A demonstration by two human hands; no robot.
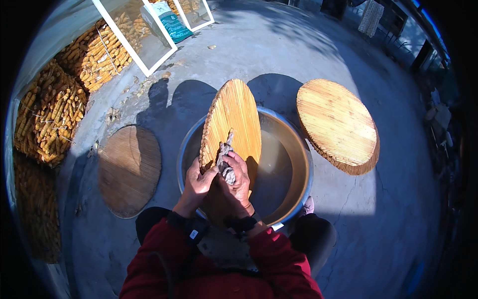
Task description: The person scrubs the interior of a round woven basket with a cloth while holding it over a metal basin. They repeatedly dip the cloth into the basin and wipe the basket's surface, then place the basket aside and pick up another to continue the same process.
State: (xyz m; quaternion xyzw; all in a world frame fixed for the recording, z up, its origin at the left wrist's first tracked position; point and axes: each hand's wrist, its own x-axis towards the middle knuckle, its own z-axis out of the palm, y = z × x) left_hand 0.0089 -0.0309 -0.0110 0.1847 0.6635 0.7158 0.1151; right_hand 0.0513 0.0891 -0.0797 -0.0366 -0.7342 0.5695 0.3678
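Note:
A round mat of bound stalks [239, 112] stands tilted up over a wide metal basin [297, 179], its lower part in my own shadow. My left hand [197, 181] grips the mat's left edge, thumb on its face. In my right hand [237, 179] is a crumpled grey cloth [226, 164], pressed against the mat's face. Cloudy water [274, 157] lies in the basin, with a bright reflection on it. How far down the mat reaches into the basin is hidden by my hands and forearms.
Two similar round mats [338, 119] lie stacked on the concrete floor [283, 41] at right. Another, darker mat [129, 172] lies at left. Corn cobs [56, 112] are piled along the left side, near white-framed panels [149, 52] and a green-and-white sack [173, 24].

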